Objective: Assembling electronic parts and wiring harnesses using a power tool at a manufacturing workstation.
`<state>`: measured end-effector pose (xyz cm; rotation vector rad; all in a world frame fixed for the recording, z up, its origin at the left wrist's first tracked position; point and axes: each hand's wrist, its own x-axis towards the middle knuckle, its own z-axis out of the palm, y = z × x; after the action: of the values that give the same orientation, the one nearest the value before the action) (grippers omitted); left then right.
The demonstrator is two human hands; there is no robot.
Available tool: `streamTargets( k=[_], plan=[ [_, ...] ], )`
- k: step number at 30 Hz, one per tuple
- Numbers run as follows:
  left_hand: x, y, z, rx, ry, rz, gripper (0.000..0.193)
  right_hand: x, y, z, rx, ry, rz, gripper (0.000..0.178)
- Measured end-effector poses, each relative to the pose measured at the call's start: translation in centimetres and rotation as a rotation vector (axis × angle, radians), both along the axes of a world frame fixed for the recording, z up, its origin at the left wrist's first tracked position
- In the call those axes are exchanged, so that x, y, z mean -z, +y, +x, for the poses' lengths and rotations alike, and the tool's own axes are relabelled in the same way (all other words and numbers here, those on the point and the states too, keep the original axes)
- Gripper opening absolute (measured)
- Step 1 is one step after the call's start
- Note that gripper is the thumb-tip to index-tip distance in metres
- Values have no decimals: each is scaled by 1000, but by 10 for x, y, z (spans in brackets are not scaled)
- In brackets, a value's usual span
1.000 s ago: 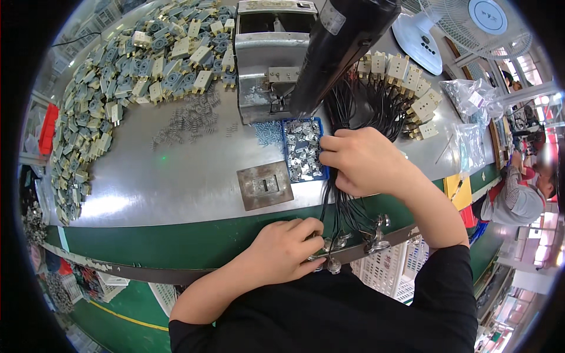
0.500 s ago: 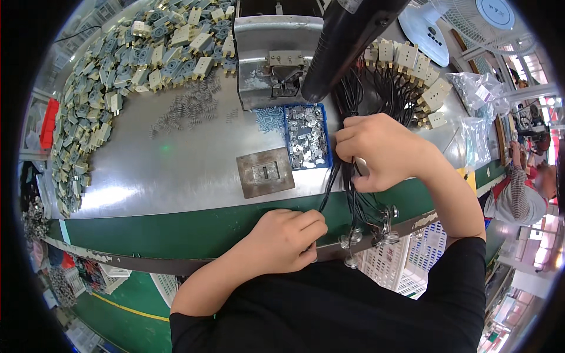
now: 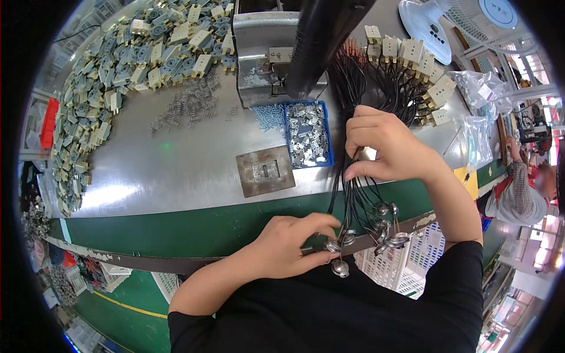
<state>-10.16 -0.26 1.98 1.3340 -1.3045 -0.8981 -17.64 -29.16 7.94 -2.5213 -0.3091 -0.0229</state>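
A bundle of thin black wires point(image 3: 352, 197) runs across the bench and hangs over its front edge. Round silver metal pieces point(image 3: 340, 268) dangle from the wire ends. Fingers curled, my right hand point(image 3: 385, 144) grips the wires partway along; the exact contact is partly hidden. Lower and to the left, my left hand point(image 3: 294, 242) has its thumb and forefinger parted beside the hanging metal pieces. Left of the wires sit a blue tray point(image 3: 331, 141) of small silver parts and a flat metal block point(image 3: 250, 183) with a slotted recess.
A grey metal machine point(image 3: 252, 59) and a black tube point(image 3: 315, 53) stand ahead. Grey-and-cream housings point(image 3: 97, 106) pile up at left, near loose springs point(image 3: 187, 106) and screws point(image 3: 269, 117). White sockets point(image 3: 441, 91), plastic bags point(image 3: 475, 138) and a fan point(image 3: 421, 29) lie right; another person point(image 3: 512, 200) sits beyond.
My left hand has moved slightly right, its thumb and forefinger spreading near the metal pieces. My right hand has shifted a little right along with the wires. The black tube has tilted more upright.
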Motion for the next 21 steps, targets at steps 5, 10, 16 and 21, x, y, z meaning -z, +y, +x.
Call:
streamTargets(
  k=[5, 10, 16, 21],
  plan=[
    [-6, 5, 0, 114, 365, 185, 43, 3, 5, 3, -39, 0, -29, 40],
    [-9, 3, -17, 81, 148, -38, 56, -4, 10, 9, -15, 68, -50, 37],
    [-5, 0, -10, 49, -425, -163, 50, 2, 4, 3, 3, 60, 15, 37],
    [2, -7, -23, -71, -388, -219, 33, 7, 6, 4, -2, 13, -11, 38]
  ],
)
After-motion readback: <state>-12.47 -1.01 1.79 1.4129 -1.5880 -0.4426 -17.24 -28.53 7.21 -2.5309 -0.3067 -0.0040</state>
